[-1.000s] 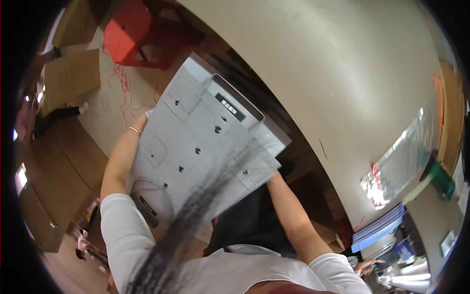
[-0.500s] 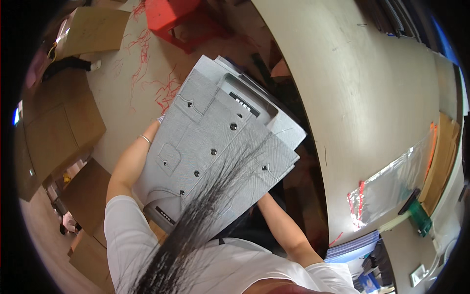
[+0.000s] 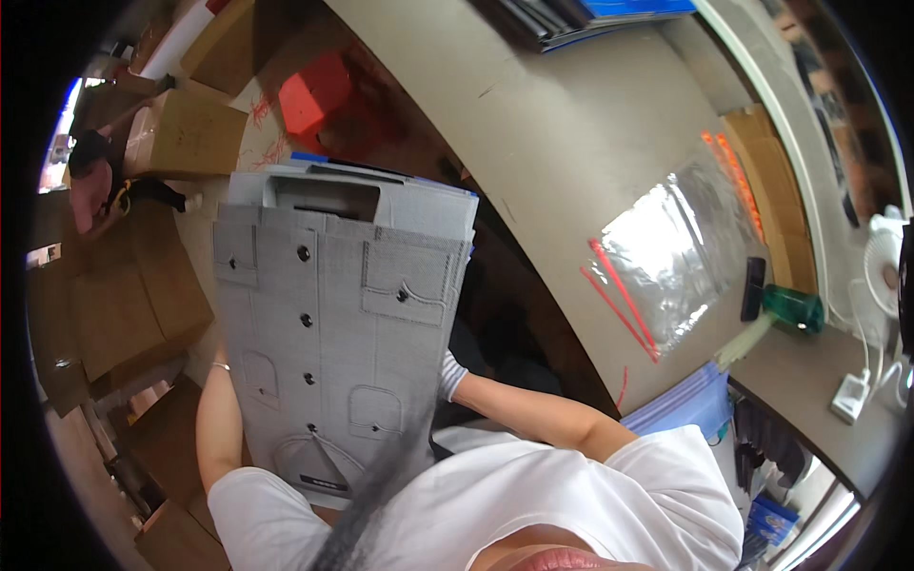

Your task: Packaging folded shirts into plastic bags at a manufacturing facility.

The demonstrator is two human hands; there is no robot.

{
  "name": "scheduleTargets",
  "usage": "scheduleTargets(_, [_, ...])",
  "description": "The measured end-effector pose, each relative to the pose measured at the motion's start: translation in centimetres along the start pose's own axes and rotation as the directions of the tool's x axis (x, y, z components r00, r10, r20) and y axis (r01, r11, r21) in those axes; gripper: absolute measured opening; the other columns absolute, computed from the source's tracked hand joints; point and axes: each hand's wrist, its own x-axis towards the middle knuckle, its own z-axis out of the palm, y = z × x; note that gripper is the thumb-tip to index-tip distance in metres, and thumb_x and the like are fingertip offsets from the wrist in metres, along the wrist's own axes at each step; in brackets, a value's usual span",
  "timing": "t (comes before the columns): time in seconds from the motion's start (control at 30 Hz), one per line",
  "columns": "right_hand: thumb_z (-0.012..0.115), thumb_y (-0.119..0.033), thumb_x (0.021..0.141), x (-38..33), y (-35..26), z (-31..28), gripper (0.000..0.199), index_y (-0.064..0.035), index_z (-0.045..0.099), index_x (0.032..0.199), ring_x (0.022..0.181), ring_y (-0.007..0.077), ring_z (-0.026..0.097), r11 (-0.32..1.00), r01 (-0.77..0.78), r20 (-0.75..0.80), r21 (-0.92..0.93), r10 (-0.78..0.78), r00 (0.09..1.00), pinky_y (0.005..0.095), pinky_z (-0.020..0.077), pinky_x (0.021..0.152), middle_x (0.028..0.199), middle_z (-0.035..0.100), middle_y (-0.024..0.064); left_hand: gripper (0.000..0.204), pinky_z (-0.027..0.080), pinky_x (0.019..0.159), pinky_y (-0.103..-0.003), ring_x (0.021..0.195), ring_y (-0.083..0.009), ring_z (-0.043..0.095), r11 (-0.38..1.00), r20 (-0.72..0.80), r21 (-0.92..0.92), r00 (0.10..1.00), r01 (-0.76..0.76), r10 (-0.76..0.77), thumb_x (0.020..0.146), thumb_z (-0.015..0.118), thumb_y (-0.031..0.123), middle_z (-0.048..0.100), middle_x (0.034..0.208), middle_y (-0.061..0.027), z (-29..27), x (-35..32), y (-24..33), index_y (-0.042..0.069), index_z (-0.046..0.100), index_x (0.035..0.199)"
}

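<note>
Seen from above, I hold a stack of flat grey pieces (image 3: 338, 285), printed like a buttoned shirt, in front of my body. My left hand (image 3: 224, 349), mostly hidden, is at its left edge; my right hand (image 3: 452, 377), in striped fabric, is at its right. Both grip the stack, my fingertips out of sight behind it. To the right is a pale table (image 3: 533, 162) bearing clear plastic (image 3: 657, 252). The step looks like handling the whole stack together; the next move calls for even pressure, lest layers slip
</note>
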Motion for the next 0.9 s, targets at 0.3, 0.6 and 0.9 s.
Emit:
scheduleTargets(0.3, [0.032, -0.035, 0.092, -3.6, -4.3, 0.0, 0.041, -0.0051, 0.049, 0.115, 0.101, 0.0202, 0.050, 0.946, 0.046, 0.143, 0.320, -0.097, 0.985, 0.0301, 0.0395, 0.089, 0.112, 0.055, 0.0099, 0.036, 0.045, 0.077, -0.027, 0.087, -0.0140, 0.053, 0.990, -0.058, 0.107, 0.993, -0.096, 0.103, 0.085, 0.050, 0.022, 0.059, 0.102, -0.0060, -2.0, -6.1, 13.7, -0.002, 0.053, 0.113])
scheduleTargets(0.6, [0.035, -0.032, 0.091, 1.4, -13.8, 1.6, 0.039, -0.0032, 0.050, 0.113, 0.101, 0.0228, 0.052, 0.951, 0.302, 0.301, -0.063, -0.271, 0.914, 0.0312, 0.0416, 0.086, 0.111, 0.055, 0.0119, 0.037, 0.045, 0.076, -0.027, 0.087, -0.0139, 0.052, 0.965, 0.068, 0.156, 0.977, -0.212, 0.203, 0.085, 0.051, 0.021, 0.059, 0.102, -0.0058, -8.8, 5.1, 24.7, -0.003, 0.052, 0.113])
scheduleTargets(0.9, [0.038, -0.028, 0.090, 4.1, -25.8, 5.1, 0.037, -0.0010, 0.051, 0.111, 0.094, 0.0259, 0.056, 0.729, 0.421, 0.169, -0.540, -0.396, 0.902, 0.0323, 0.0460, 0.079, 0.105, 0.058, 0.0129, 0.037, 0.045, 0.076, -0.028, 0.087, -0.0138, 0.052, 0.914, 0.342, 0.301, 0.925, -0.273, 0.164, 0.084, 0.052, 0.020, 0.059, 0.101, -0.0056, -7.9, 19.1, 39.0, -0.003, 0.052, 0.113])
